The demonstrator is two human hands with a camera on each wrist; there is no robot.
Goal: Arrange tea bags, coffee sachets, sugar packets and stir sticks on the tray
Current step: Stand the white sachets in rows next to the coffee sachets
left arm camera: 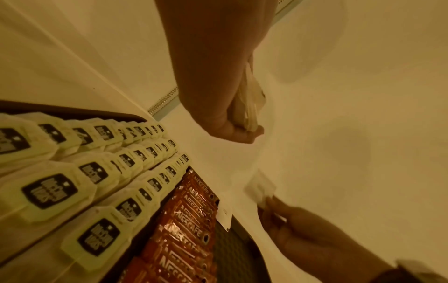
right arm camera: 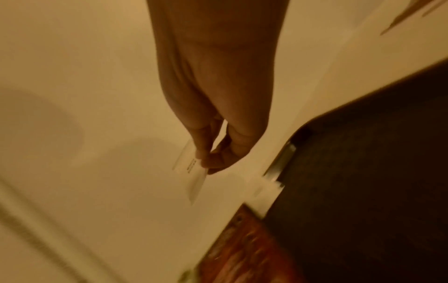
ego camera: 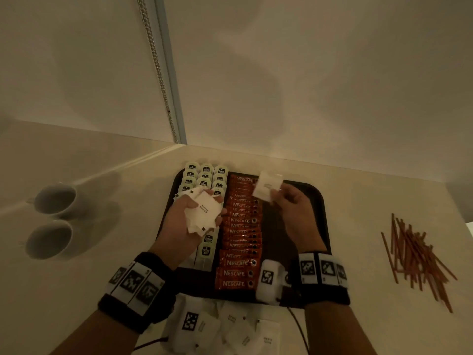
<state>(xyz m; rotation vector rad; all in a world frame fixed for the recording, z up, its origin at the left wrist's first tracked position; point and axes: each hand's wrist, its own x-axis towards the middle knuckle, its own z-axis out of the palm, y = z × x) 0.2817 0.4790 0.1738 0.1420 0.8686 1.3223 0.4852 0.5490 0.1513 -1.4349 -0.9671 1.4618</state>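
A dark tray (ego camera: 316, 201) lies on the counter. Rows of pale green tea bags (ego camera: 204, 175) fill its left side, and a column of red Nescafe sachets (ego camera: 240, 242) runs down its middle. My left hand (ego camera: 197, 213) hovers over the tea bags and grips a stack of white sugar packets (ego camera: 207, 213), seen edge-on in the left wrist view (left arm camera: 249, 107). My right hand (ego camera: 279, 198) pinches one white sugar packet (ego camera: 268, 185) above the tray's far edge, beside the sachets. The same packet (right arm camera: 194, 172) shows blurred in the right wrist view. The tray's right part is bare.
A heap of brown stir sticks (ego camera: 417, 257) lies on the counter right of the tray. Two white cups (ego camera: 53, 221) stand at the left. More white sugar packets (ego camera: 230, 329) lie scattered at the counter's near edge. A wall rises close behind the tray.
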